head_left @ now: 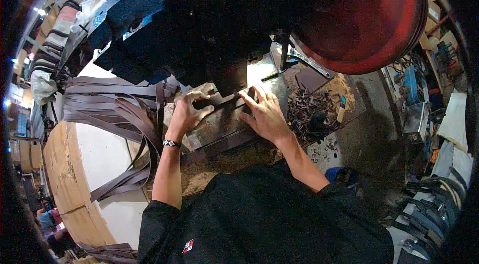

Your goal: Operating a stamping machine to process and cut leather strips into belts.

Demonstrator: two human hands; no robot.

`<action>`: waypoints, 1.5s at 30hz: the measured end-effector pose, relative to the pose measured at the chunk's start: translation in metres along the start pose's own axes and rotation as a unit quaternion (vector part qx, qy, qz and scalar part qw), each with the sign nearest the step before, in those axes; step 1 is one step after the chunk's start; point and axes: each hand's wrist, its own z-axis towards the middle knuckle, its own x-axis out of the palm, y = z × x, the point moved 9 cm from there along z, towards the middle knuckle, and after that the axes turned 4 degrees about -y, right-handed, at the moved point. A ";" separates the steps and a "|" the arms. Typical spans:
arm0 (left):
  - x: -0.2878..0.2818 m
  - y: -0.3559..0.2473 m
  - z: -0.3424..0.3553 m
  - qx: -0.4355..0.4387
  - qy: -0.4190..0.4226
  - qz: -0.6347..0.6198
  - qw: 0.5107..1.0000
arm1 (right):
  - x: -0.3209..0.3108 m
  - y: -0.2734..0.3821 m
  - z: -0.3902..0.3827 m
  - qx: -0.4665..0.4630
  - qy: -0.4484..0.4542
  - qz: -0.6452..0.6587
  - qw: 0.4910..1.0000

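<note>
From my remote seat the view is dim and warm. Light falls brightest just beyond my right hand (266, 114), glaring off the metal plate (262, 72). Above both hands the press (209, 24) sits in deep shadow. Fisheye bending and black vignetting swallow the edges; far corners look soft.

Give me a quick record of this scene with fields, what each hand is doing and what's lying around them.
Setting: workshop, dark press machine with a red flywheel
Left hand: fingers pressed on a flat metal strip at the machine's mouth
Right hand: flat on the same strip, fingertips toward the machine
Wrist: patterned band on the left
Person's right: pile of small dark metal pieces on the bench
Person's left: long loose metal strips draped beside a round cardboard drum
Unclear: whether the strip sits under the tool
</note>
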 end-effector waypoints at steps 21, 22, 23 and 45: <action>0.016 0.015 0.012 0.041 -0.017 0.012 0.999 | -0.021 -0.020 0.011 0.063 0.019 -0.001 0.998; 0.015 0.016 0.011 0.052 -0.027 0.005 0.998 | -0.025 -0.032 0.010 0.096 0.036 0.043 0.994; 0.016 0.017 0.011 0.052 -0.028 0.005 0.998 | -0.044 -0.035 0.010 0.040 -0.062 0.074 0.995; 0.015 0.019 0.019 -0.010 0.049 0.024 0.998 | -0.079 -0.098 -0.023 0.322 -0.135 0.447 0.824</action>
